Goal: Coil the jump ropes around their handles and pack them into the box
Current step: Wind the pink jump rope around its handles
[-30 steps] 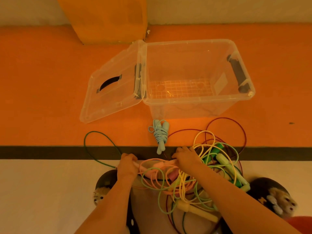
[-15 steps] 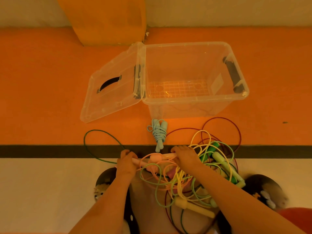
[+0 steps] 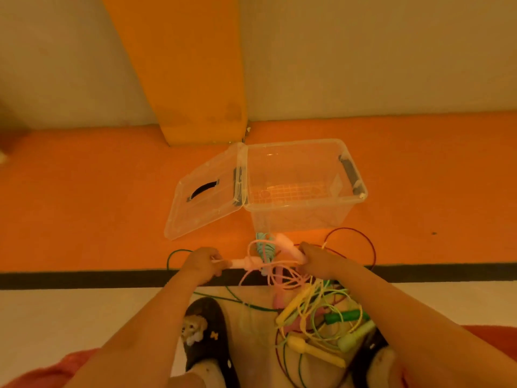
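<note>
While L hand [image 3: 202,264] & R hand [image 3: 319,260] grip its handles [image 3: 239,263], pink rope [image 3: 253,263] hangs looped.

One clear box [image 3: 302,219] with one lid [image 3: 204,208]; one coiled blue rope [image 3: 262,242]; one pink rope [image 3: 241,263]; two slippers [image 3: 205,331]; the tangled ropes [image 3: 316,317] defy counting.

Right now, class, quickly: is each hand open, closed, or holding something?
Left hand: grips one pink jump-rope handle.
Right hand: grips the other pink handle.
</note>
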The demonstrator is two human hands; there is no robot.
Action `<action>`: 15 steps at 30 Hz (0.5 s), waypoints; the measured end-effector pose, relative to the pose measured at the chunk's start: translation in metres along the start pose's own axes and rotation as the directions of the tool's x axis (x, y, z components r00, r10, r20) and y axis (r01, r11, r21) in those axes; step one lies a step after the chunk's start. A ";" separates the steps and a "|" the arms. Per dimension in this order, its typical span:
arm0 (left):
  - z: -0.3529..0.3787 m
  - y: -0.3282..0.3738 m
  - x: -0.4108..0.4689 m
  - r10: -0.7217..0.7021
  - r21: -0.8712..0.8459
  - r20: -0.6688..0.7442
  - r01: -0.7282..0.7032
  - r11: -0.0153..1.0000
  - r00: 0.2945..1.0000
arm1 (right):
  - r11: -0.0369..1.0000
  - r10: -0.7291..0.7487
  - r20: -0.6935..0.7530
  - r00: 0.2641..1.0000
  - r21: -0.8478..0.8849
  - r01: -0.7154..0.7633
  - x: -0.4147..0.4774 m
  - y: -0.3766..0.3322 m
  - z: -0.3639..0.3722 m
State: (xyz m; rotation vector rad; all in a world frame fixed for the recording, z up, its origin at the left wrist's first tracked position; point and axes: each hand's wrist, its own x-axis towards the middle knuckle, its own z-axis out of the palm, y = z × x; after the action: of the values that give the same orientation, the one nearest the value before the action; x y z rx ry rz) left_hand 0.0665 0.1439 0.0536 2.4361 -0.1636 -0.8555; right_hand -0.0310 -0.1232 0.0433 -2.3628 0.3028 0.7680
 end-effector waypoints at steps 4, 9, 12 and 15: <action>-0.053 0.053 -0.042 0.086 -0.065 -0.106 -0.093 0.993 0.991 | 0.966 -0.041 -0.190 0.981 0.245 0.087 -0.046 -0.036 -0.050; -0.102 0.121 -0.103 0.162 -0.271 -0.248 -0.229 0.935 0.955 | 0.968 -0.113 -0.353 0.929 0.170 0.183 -0.111 -0.087 -0.122; -0.130 0.168 -0.143 0.211 -0.385 -0.281 -0.312 0.869 0.936 | 0.940 -0.137 -0.441 0.887 0.224 0.257 -0.157 -0.120 -0.158; -0.148 0.214 -0.183 0.313 -0.441 -0.327 -0.436 0.784 0.892 | 0.883 -0.156 -0.540 0.827 0.299 0.361 -0.202 -0.145 -0.181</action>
State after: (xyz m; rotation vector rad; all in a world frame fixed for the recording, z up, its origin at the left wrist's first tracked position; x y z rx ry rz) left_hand 0.0260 0.0833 0.3628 1.8897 -0.2883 -0.3570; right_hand -0.0555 -0.1200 0.3498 -2.1139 0.2991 -0.0638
